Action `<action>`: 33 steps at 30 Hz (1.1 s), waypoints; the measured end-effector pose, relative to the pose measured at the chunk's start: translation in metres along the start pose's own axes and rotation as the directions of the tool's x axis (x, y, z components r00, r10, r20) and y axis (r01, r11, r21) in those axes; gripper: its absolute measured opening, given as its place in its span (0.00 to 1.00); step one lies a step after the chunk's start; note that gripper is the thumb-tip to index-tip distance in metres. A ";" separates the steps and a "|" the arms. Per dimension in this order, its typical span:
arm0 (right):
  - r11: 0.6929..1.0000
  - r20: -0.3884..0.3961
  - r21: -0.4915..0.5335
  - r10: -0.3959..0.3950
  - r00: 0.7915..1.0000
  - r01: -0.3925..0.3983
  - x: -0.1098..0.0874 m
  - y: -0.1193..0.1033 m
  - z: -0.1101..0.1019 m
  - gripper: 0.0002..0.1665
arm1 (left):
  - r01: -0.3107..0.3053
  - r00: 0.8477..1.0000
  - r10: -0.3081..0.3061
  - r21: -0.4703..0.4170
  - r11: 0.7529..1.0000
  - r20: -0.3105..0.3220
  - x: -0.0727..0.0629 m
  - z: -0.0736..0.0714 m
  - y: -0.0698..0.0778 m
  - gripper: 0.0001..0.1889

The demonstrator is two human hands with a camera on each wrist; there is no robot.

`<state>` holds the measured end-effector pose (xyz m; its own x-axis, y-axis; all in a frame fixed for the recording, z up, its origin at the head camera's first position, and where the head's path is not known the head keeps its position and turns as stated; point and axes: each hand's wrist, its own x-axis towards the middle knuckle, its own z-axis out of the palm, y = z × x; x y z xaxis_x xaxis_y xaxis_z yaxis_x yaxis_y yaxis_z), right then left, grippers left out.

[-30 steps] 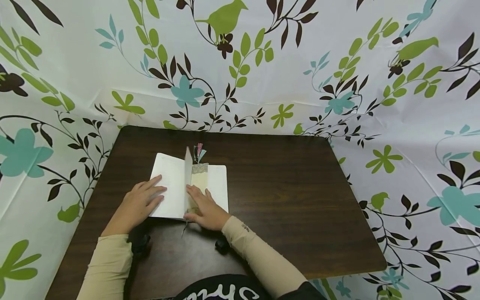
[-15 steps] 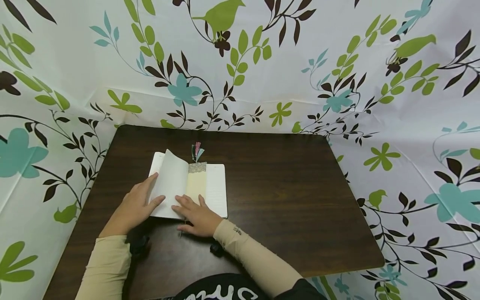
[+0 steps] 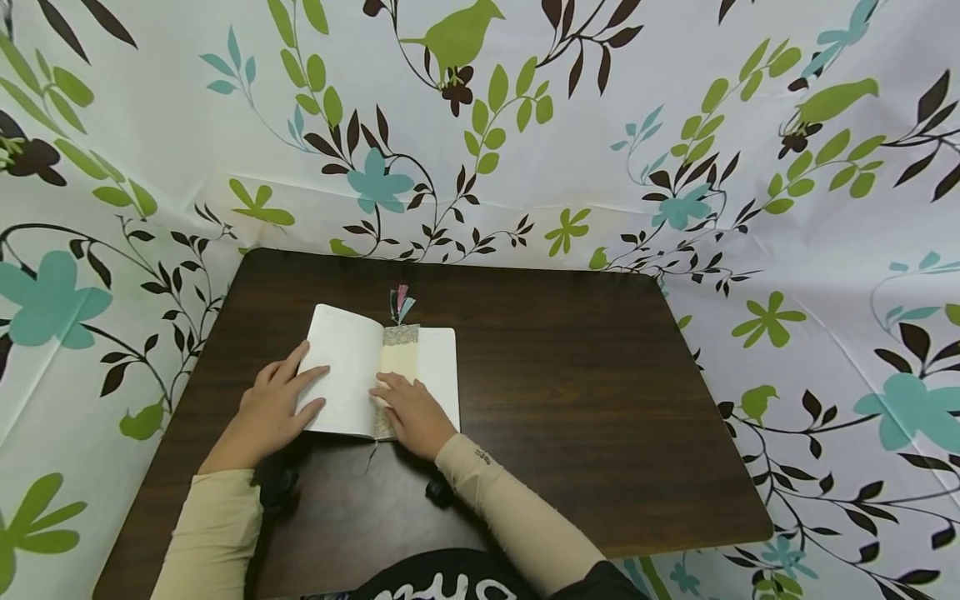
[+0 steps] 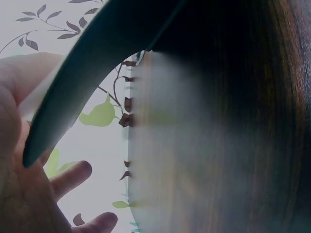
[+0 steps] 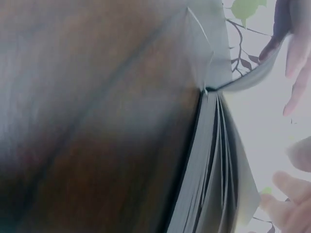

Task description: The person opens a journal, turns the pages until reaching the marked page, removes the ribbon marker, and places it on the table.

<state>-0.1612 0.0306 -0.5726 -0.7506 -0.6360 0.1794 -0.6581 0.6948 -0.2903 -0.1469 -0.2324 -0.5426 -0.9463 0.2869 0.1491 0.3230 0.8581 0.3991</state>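
left hand (image 3: 268, 407) and right hand (image 3: 418, 417), both unclenched, on notebook (image 3: 348, 362) with cream strip (image 3: 399, 358)

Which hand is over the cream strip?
The right hand: it covers part of the cream strip; the left hand is at the left edge of the notebook.

Lies on the table (image 3: 570, 400) as an open notebook (image 3: 348, 358), beneath left hand (image 3: 266, 408) and right hand (image 3: 416, 417); holds a bookmark (image 3: 399, 360) partly under the latter, with tassels (image 3: 402, 304) beyond.
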 end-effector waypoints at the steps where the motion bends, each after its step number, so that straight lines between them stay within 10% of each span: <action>1: 1.000 -0.045 0.002 0.022 0.999 -0.022 0.001 0.002 0.000 0.20 | 0.001 1.000 -0.001 0.000 1.000 0.000 0.000 0.000 -0.001 0.26; 6: 0.972 -0.206 0.001 0.231 0.951 -0.236 0.004 0.010 0.003 0.18 | 0.015 1.000 -0.014 -0.010 1.000 0.021 0.001 0.000 -0.004 0.27; 11: 0.886 -0.121 0.082 0.464 0.878 -0.457 0.006 0.013 0.005 0.25 | 0.019 0.999 -0.018 -0.025 0.999 0.038 0.000 0.001 -0.005 0.27; 19: 0.874 0.030 0.261 0.417 0.909 -0.409 0.012 0.015 0.005 0.28 | 0.032 0.998 -0.030 -0.042 0.999 0.049 -0.001 0.001 -0.007 0.28; 24: 0.757 0.095 0.441 0.496 0.863 -0.483 0.015 0.014 -0.003 0.25 | 0.032 0.998 -0.029 -0.054 0.998 0.060 0.000 0.002 -0.007 0.28; 30: 0.716 0.189 0.491 0.468 0.863 -0.496 0.017 0.023 -0.011 0.26 | 0.041 0.997 -0.037 -0.049 0.998 0.064 0.001 0.003 -0.007 0.28; 33: 0.617 0.246 0.597 0.468 0.849 -0.512 0.015 0.033 -0.012 0.26 | 0.047 0.997 -0.043 -0.052 0.998 0.071 0.001 0.002 -0.007 0.28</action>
<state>-0.1944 0.0479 -0.5683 -0.9303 -0.2978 -0.2141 0.0143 0.5541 -0.8323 -0.1500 -0.2368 -0.5472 -0.9579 0.2792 0.0671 0.2787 0.8473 0.4521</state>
